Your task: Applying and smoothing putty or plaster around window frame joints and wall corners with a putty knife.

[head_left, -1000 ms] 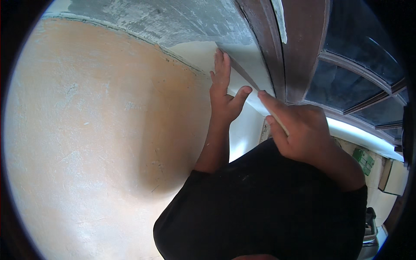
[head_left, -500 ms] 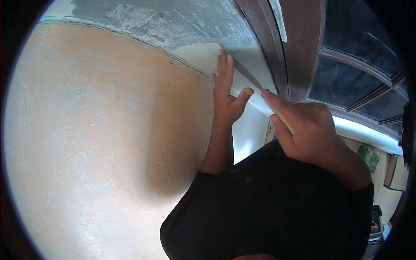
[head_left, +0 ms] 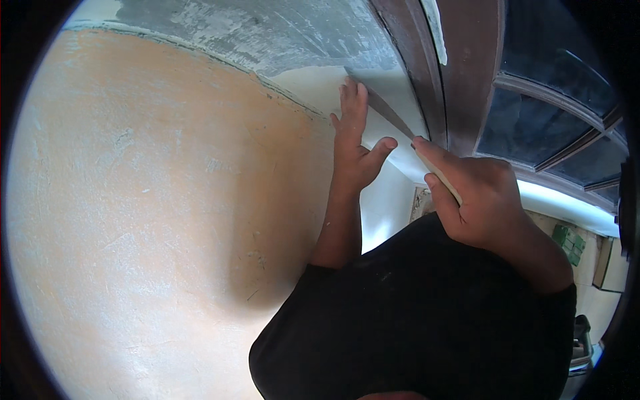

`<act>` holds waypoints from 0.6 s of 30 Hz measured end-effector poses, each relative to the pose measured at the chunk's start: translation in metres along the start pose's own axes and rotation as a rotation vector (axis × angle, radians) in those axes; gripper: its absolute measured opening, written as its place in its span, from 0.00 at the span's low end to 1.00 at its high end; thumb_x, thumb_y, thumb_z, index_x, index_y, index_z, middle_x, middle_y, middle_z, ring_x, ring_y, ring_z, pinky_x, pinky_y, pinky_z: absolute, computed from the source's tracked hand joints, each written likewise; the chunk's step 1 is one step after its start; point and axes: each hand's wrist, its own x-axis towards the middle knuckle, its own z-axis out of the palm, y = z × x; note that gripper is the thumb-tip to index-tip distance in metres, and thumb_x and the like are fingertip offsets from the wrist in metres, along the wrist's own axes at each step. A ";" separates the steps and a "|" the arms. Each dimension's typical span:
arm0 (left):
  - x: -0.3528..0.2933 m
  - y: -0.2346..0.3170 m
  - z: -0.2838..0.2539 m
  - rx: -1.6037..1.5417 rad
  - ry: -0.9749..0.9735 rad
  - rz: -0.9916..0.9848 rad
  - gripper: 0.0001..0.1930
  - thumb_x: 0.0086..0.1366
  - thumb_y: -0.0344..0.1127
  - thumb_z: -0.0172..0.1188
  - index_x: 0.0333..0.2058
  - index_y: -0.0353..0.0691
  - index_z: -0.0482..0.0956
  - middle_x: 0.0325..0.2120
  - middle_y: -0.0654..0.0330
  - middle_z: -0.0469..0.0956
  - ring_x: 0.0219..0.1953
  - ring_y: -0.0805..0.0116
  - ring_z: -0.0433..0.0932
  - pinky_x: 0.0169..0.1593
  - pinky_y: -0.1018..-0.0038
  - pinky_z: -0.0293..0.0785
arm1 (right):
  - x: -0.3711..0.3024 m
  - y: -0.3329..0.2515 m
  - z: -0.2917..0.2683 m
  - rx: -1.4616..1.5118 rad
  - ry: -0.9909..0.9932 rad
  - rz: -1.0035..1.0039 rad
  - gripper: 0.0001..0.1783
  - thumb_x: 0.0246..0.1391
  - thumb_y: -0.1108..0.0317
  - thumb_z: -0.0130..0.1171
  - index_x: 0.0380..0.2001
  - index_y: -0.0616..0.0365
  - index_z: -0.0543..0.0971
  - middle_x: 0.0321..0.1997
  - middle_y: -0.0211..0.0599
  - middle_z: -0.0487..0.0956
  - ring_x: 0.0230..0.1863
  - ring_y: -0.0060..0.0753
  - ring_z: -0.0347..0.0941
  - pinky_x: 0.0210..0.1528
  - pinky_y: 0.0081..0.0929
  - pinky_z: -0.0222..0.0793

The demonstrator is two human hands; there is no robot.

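Observation:
My right hand (head_left: 485, 200) is wrapped round the pale handle of a putty knife (head_left: 392, 115). The knife's grey blade slants up to the left and is seen nearly edge-on. Its far end lies against a strip of smooth white putty (head_left: 307, 81), just below the rough grey wall section (head_left: 267, 40). My left hand (head_left: 353, 143) is open, its fingers stretched upward and its thumb apart. Those fingertips rest at or very near the blade's far end; whether they press on it I cannot tell.
An orange-tan wall (head_left: 153, 180) fills the left side, with a rough seam along its top edge. Brown door frame (head_left: 460, 80) and glass panes (head_left: 547, 47) stand close on the right. Green boxes (head_left: 568, 244) sit low at the far right.
Both hands and the putty knife have shifted slightly to the right, and the whole view has moved a little too. The grip on the knife is the same.

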 end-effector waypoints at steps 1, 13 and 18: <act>0.002 -0.001 0.002 -0.033 0.020 0.010 0.52 0.56 0.67 0.60 0.70 0.44 0.51 0.71 0.44 0.45 0.73 0.46 0.40 0.66 0.36 0.30 | 0.000 0.001 -0.001 0.003 0.028 -0.001 0.23 0.54 0.72 0.58 0.55 0.63 0.75 0.27 0.50 0.81 0.24 0.42 0.81 0.30 0.34 0.76; 0.001 0.001 -0.006 -0.073 -0.014 -0.030 0.54 0.55 0.78 0.47 0.71 0.46 0.48 0.71 0.44 0.42 0.73 0.46 0.39 0.66 0.37 0.29 | 0.003 0.004 0.012 0.000 0.086 -0.054 0.21 0.56 0.68 0.58 0.53 0.63 0.75 0.14 0.36 0.75 0.14 0.35 0.73 0.20 0.33 0.67; 0.002 0.002 -0.001 -0.055 0.041 -0.003 0.55 0.57 0.80 0.40 0.71 0.43 0.47 0.71 0.43 0.42 0.73 0.46 0.40 0.67 0.39 0.30 | 0.011 -0.001 0.003 0.020 -0.002 -0.020 0.24 0.54 0.73 0.59 0.55 0.63 0.74 0.25 0.48 0.81 0.22 0.40 0.80 0.29 0.32 0.76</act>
